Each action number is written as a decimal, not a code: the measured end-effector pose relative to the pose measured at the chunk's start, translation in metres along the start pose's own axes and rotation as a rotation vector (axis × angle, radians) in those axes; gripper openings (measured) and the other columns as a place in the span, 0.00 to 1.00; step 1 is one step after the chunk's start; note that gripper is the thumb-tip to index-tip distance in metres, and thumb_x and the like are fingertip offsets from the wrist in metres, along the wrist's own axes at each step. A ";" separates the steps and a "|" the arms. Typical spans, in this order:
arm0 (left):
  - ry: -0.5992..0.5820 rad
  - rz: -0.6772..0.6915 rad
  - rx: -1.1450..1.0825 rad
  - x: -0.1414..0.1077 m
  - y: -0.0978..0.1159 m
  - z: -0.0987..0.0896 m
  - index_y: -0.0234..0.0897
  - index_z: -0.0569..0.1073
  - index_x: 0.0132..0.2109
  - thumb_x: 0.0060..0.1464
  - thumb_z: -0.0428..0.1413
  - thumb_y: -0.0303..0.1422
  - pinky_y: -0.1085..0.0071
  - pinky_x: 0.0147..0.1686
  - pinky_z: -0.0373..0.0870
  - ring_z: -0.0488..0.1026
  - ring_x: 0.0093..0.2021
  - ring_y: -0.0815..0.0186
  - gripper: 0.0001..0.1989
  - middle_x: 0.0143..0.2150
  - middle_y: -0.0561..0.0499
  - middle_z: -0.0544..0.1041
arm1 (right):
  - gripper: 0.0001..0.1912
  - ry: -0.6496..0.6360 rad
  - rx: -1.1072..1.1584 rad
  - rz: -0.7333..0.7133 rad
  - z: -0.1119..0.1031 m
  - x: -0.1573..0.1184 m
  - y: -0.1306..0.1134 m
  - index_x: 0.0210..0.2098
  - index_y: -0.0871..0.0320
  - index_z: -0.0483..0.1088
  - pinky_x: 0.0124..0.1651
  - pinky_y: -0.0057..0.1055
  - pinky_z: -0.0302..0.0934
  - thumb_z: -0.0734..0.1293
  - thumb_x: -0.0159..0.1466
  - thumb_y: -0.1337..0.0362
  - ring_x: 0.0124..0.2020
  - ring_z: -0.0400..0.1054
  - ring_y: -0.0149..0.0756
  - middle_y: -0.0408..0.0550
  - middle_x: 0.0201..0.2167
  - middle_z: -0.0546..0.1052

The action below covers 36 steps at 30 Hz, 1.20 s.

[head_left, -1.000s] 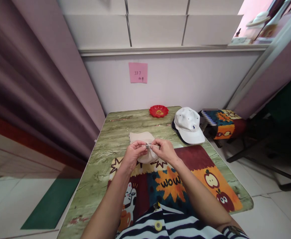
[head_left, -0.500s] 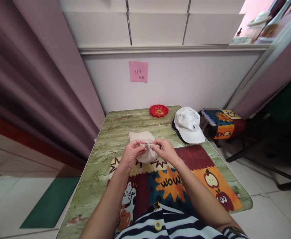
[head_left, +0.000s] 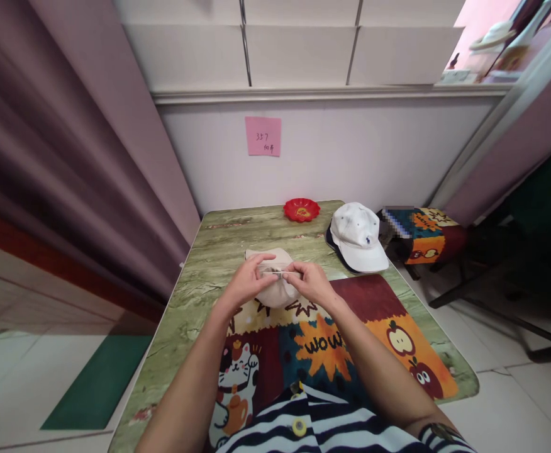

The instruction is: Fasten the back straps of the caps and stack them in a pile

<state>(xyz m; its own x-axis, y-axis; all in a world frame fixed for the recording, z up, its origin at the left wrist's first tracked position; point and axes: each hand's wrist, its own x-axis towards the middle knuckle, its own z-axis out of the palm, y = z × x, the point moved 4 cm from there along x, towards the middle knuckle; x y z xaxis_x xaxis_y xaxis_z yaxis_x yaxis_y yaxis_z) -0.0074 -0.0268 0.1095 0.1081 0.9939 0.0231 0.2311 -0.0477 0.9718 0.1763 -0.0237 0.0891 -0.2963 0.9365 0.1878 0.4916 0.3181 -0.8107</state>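
Observation:
A pale beige baseball cap (head_left: 279,294) lies in front of me, its brim pointing away and its back towards me. A thin light strap (head_left: 270,273) with a small greyish buckle-like piece crosses its back opening. Pinched between the thumb and fingers of my right hand (head_left: 311,282) is the right part of this strap. My left hand (head_left: 250,280) is at the cap's left side, thumb and index finger spread apart around the strap's left end. Whether its thumb touches the strap I cannot tell.
Under the cap is a colourful mat (head_left: 370,302) on a green wood-patterned table (head_left: 185,302). A white cap (head_left: 358,236) rests on a dark one (head_left: 331,241) at the right. A red scalloped dish (head_left: 301,210) stands near the wall. A stool (head_left: 429,236) is beyond the right edge.
My left hand has let go of its pinch on the strap; its thumb and index finger have spread apart. My right hand stays at the strap, and the cap has hardly moved.

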 end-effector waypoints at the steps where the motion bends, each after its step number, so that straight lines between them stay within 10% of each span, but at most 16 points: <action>1: -0.086 -0.023 0.028 0.003 0.000 0.001 0.37 0.80 0.48 0.38 0.70 0.33 0.76 0.17 0.57 0.64 0.17 0.72 0.25 0.28 0.53 0.76 | 0.13 -0.004 0.016 -0.008 0.001 0.001 0.000 0.33 0.57 0.78 0.31 0.26 0.52 0.67 0.63 0.55 0.25 0.64 0.31 0.42 0.24 0.76; 6: -0.307 -0.170 -0.031 0.005 -0.009 -0.003 0.35 0.78 0.38 0.43 0.69 0.39 0.76 0.17 0.60 0.66 0.15 0.68 0.16 0.17 0.55 0.70 | 0.18 -0.053 0.156 -0.051 -0.004 0.005 0.009 0.41 0.58 0.78 0.35 0.26 0.57 0.64 0.66 0.52 0.31 0.69 0.33 0.45 0.32 0.79; 18: -0.289 -0.267 -0.201 -0.017 -0.029 -0.044 0.35 0.75 0.38 0.49 0.66 0.44 0.78 0.16 0.63 0.66 0.16 0.71 0.17 0.19 0.55 0.70 | 0.20 -0.224 0.264 -0.110 0.008 0.017 0.015 0.28 0.58 0.71 0.36 0.26 0.57 0.63 0.65 0.49 0.30 0.63 0.32 0.41 0.26 0.71; 36: -0.204 -0.247 -0.249 -0.025 -0.041 -0.056 0.34 0.77 0.35 0.48 0.66 0.41 0.78 0.17 0.56 0.64 0.16 0.73 0.14 0.19 0.54 0.70 | 0.19 -0.205 0.153 -0.131 0.011 0.020 -0.001 0.26 0.58 0.72 0.33 0.27 0.56 0.63 0.65 0.50 0.29 0.65 0.33 0.42 0.23 0.72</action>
<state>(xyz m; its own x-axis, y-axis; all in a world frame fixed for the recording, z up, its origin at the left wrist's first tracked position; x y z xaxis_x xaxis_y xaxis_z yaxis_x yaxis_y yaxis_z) -0.0739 -0.0436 0.0820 0.2739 0.9311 -0.2410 0.0357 0.2406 0.9700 0.1614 -0.0065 0.0875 -0.5159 0.8346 0.1931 0.3137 0.3938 -0.8640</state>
